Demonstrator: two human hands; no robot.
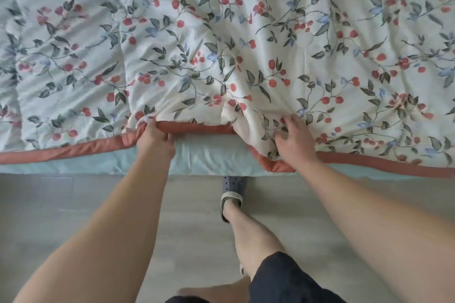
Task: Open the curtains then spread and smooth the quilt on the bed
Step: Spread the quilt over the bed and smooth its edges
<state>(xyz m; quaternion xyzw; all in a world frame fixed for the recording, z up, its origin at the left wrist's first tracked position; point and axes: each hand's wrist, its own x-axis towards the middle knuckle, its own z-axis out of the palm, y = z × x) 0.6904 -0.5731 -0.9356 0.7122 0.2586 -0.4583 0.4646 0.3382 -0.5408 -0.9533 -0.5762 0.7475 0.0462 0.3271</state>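
A: Pale grey floor (73, 216) below, and a bed whose light blue sheet (209, 157) shows as a strip along the near side. The floral quilt (221, 32) covers nearly everything beyond that strip. No curtains in view, so I can't speak to that part

B: How does the quilt lie from the hands?

A: It stretches away and to both sides. Its terracotta border (73, 146) runs left to right along the near side of the bed, straight across the person's front. Between the two hands that border is pulled back, away from the bed's side, and the sheet lies bare there

B: And the hands?

A: The left hand (155, 139) is clenched around the border just where the pulled-back stretch begins. The right hand (294, 139) rests on top of the quilt, fingers spread and bent, pressing the cloth; I can't tell whether it pinches any. Both are about equally near, one at each end of the gap

B: So the next move?

A: I'd judge a pull toward the body, square to the border, to bring that stretch level with the rest. Creases fan out from the gap and want smoothing. One foot in a grey clog (233, 192) stands close against the bed
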